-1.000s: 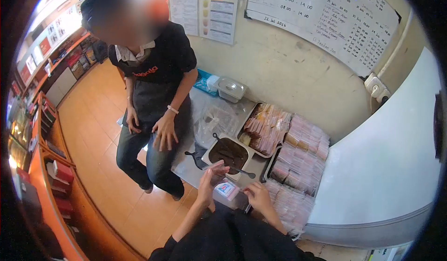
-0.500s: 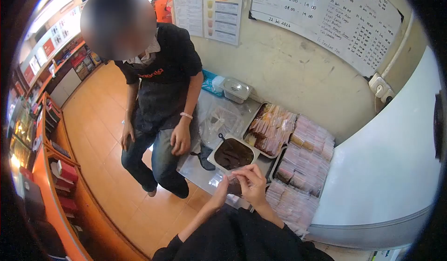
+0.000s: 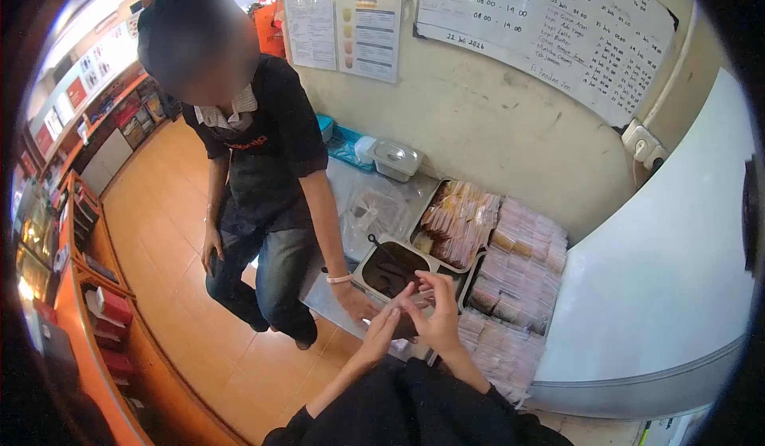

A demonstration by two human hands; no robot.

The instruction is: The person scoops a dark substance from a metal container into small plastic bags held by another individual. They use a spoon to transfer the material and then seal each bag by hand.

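Observation:
A small clear plastic packet (image 3: pixel 406 329) with dark brown contents hangs below my hands. My left hand (image 3: pixel 381 338) is closed on its top, fingertips pointing up. Against those fingertips presses the thumb of my right hand (image 3: pixel 437 316), whose other fingers curl above it; the thin plastic between them is hard to make out. Just beyond is a metal pan (image 3: pixel 396 266) of dark brown sauce, a black-handled utensil (image 3: pixel 376 243) resting in it. A co-worker's hand (image 3: pixel 355 304) reaches down to the table beside my left hand.
Trays of filled packets (image 3: pixel 516 277) stand to the right of the pan. Behind it lie a clear plastic bag (image 3: pixel 374 211) and a lidded metal container (image 3: pixel 396 159). The co-worker (image 3: pixel 267 151) stands at the left of the table, and a white curved surface (image 3: pixel 645 287) rises at right.
The co-worker has leaned in and extended an arm to the table near my left hand. My right fingers have lifted and parted somewhat from the thumb. The view has shifted slightly.

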